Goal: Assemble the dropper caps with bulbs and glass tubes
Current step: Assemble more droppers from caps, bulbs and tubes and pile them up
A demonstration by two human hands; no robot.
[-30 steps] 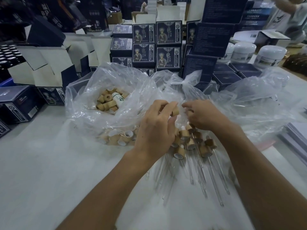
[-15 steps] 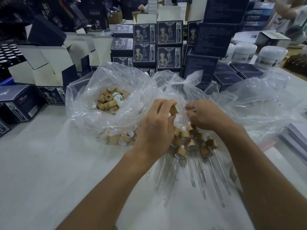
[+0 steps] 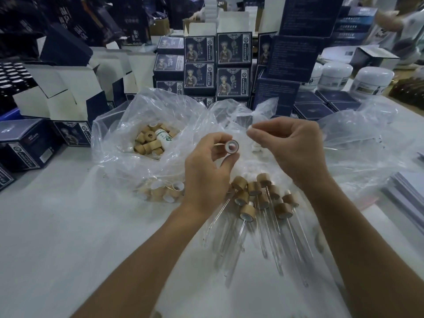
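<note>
a wooden dropper cap [image 3: 232, 146] is pinched by the left hand [image 3: 207, 171] between thumb and curled fingers [image 3: 214, 143], held above the desk [image 3: 68, 226] with its open white-lined end turned toward the camera. a small white bulb [image 3: 250, 127] is pinched at the fingertips of the right hand [image 3: 296, 145]; the other fingers there are curled in. the bulb is held just up and right of the cap, the two apart, not yet joined.

directly below the hands, a heap of assembled droppers [image 3: 259, 198] is seen on the desk, wooden caps bunched together at the far end and glass tubes [image 3: 270, 244] fanned out toward the camera. more loose white bulbs [image 3: 257, 148] are visible inside the crumpled clear bag behind the right hand; how many cannot be told.

to the left, an open clear plastic bag [image 3: 128, 143] is filled with bare wooden caps [image 3: 149, 141], with a small white labelled bottle [image 3: 164, 138] lying among them. further caps [image 3: 165, 191] are seen through the plastic at the bag's near edge, against the desk.

behind the bags, dark blue printed boxes [image 3: 232, 65] are stacked, with open white-flapped cartons [image 3: 62, 92] to the left and white jars [image 3: 371, 81] to the right. a stack of flat sheets [image 3: 408, 191] lies at the right edge of the desk.
</note>
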